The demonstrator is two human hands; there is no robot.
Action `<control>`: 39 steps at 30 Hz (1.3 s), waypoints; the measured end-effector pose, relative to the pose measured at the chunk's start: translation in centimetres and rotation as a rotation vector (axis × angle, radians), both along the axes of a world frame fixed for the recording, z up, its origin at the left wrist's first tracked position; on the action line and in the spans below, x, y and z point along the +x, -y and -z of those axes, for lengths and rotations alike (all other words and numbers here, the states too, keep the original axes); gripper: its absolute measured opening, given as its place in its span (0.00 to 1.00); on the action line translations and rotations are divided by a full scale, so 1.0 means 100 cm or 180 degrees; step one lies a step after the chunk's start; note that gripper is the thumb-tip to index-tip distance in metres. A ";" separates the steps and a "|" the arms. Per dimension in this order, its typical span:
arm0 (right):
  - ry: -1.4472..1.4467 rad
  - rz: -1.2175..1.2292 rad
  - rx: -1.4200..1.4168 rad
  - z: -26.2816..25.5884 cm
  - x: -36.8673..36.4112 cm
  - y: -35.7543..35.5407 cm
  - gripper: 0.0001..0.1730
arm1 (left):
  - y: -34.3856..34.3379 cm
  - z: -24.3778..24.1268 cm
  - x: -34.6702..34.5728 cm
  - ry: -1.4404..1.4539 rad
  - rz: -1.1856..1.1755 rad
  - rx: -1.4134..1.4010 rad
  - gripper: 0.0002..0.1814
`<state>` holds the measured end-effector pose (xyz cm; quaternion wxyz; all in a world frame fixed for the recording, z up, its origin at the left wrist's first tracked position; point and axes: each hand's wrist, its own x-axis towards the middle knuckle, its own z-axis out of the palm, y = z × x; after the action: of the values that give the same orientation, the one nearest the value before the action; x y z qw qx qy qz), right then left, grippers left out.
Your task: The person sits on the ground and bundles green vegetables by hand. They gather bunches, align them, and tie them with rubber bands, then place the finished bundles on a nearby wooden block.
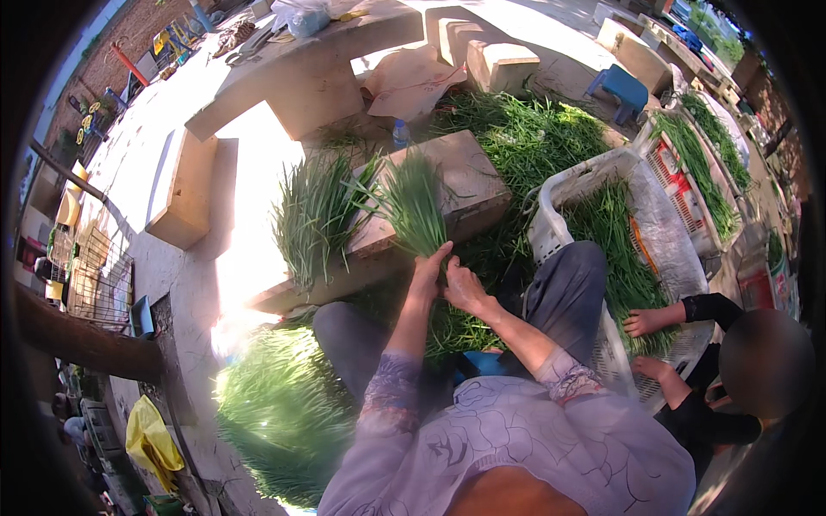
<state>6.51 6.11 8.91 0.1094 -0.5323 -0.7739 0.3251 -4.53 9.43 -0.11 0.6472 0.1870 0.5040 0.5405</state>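
My left hand grips a bunch of long green chives near its stem end. The leaves fan out away from me over a low stone block. Close against the same stem end is my right hand, its fingers curled around the lower stems; the exact grip is partly hidden. Another heap of chives lies on the left part of the block, its leaves hanging over the edge. Beside my left knee stands a large, sunlit mass of chives.
A white plastic crate with chives stands at my right; another person's hands reach into it. Loose chives cover the ground beyond the block. Further off are a water bottle, a blue stool and a stone bench.
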 end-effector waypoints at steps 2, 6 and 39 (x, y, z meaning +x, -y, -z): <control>0.0163 -0.0128 -0.0192 0.008 0.003 0.000 0.36 | 0.004 0.017 -0.004 0.0500 -0.0024 0.0048 0.16; -0.0391 -0.0439 -0.0501 -0.011 0.027 -0.022 0.49 | 0.009 0.029 -0.018 0.0485 0.0082 0.0127 0.22; -0.2195 -0.0793 -0.0138 -0.093 -0.012 -0.203 0.31 | -0.127 -0.140 -0.029 -0.2761 0.0403 0.2616 0.08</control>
<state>5.33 26.40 18.23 0.3122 -0.2953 -0.7434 0.5126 -7.38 22.13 13.87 0.2881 0.6551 0.4597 0.5259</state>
